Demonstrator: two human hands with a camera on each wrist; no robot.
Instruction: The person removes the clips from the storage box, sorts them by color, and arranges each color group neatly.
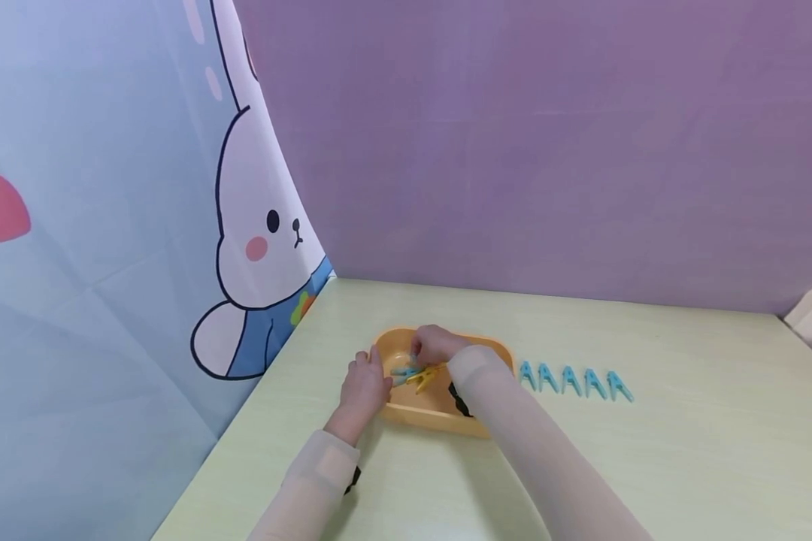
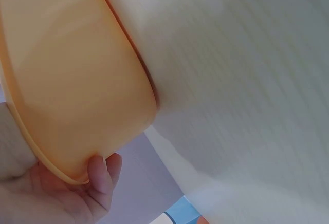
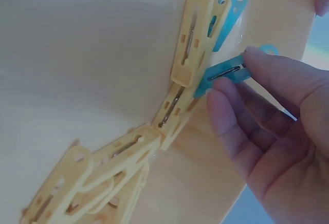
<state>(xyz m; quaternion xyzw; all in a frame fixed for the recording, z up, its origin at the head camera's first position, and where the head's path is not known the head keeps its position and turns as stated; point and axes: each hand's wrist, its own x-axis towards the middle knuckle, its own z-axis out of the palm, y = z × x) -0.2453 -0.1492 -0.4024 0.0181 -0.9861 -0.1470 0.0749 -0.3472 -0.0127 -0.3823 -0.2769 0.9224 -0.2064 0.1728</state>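
An orange plastic basin (image 1: 433,421) stands on the table with yellow and blue clothespins inside. My left hand (image 1: 365,385) grips the basin's left end; the left wrist view shows its fingers (image 2: 101,175) bent over the rim. Reaching into the basin, my right hand (image 1: 437,344) pinches a blue clothespin (image 3: 222,76) between thumb and fingers. Beside that clothespin lie several yellow clothespins (image 3: 191,39), and another blue clothespin (image 3: 234,21) sits behind them. In the head view the right hand hides most of the pinched clothespin.
To the right of the basin, several blue clothespins (image 1: 568,381) lie in a row on the pale table (image 1: 717,421). A purple backdrop (image 1: 528,165) rises behind the table, and a blue sheet with a printed rabbit (image 1: 264,225) hangs on the left.
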